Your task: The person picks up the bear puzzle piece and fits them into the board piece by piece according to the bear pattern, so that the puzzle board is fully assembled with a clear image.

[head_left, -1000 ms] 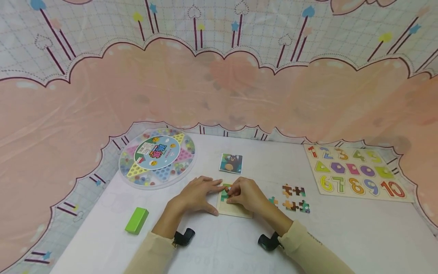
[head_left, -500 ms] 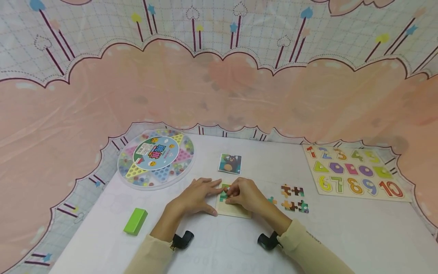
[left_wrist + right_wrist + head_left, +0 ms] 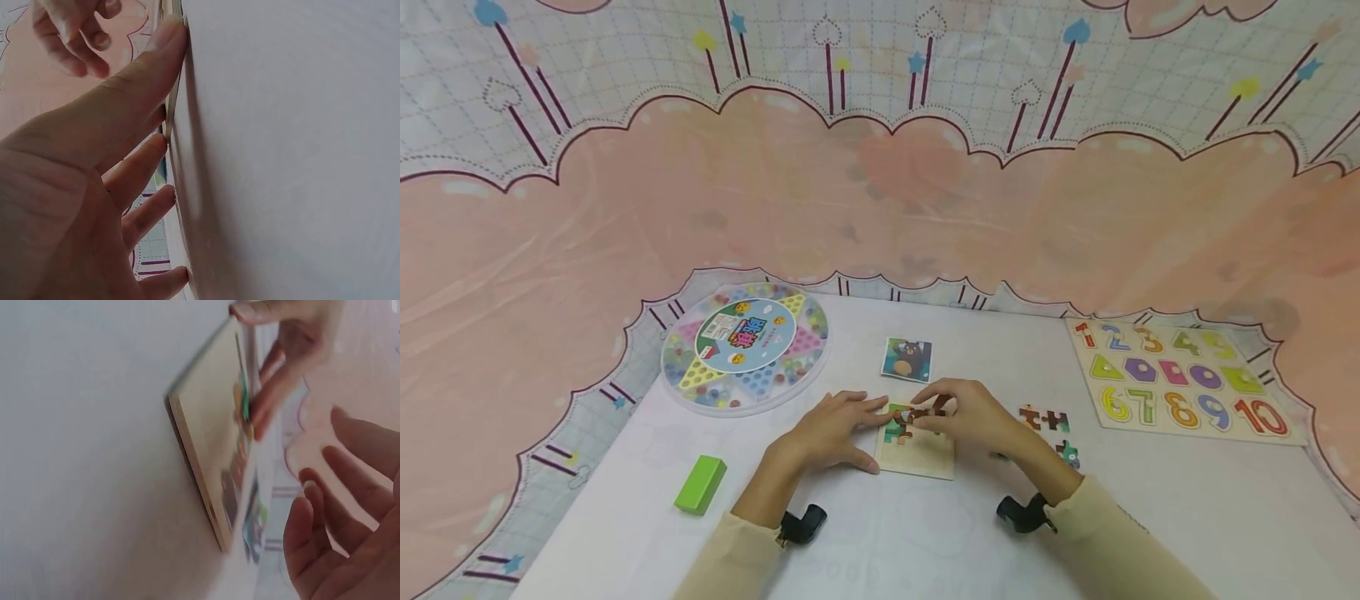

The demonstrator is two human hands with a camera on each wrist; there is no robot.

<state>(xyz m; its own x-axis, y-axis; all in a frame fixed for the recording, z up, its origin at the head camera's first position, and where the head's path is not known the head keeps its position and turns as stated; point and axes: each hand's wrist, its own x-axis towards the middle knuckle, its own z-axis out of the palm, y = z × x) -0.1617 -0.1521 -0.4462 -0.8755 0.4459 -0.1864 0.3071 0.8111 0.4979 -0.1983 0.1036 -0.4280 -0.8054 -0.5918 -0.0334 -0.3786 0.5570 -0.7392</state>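
Note:
A small square wooden puzzle board (image 3: 917, 462) lies on the white table, with several joined green, orange and brown puzzle pieces (image 3: 898, 427) along its far part. My left hand (image 3: 838, 429) rests at the board's left side, thumb at the near corner and forefinger over the pieces. In the left wrist view its fingers are spread against the board's edge. Over the board's right side hovers my right hand (image 3: 973, 417), its fingers loosely bent. The right wrist view shows nothing between those fingers (image 3: 344, 512), and they stand apart from the board. The right hand partly covers the pieces.
Loose jigsaw pieces (image 3: 1055, 420) lie right of the board, some behind my right forearm. A bear picture card (image 3: 907, 359) lies beyond it. Around are a round marble game (image 3: 801, 367), a green block (image 3: 700, 485) and a number board (image 3: 1195, 423).
My right hand has let go of the puzzle piece it pinched, and its fingers have opened while the hand shifted right. More of the brown picture shows on the board. The left hand stays put.

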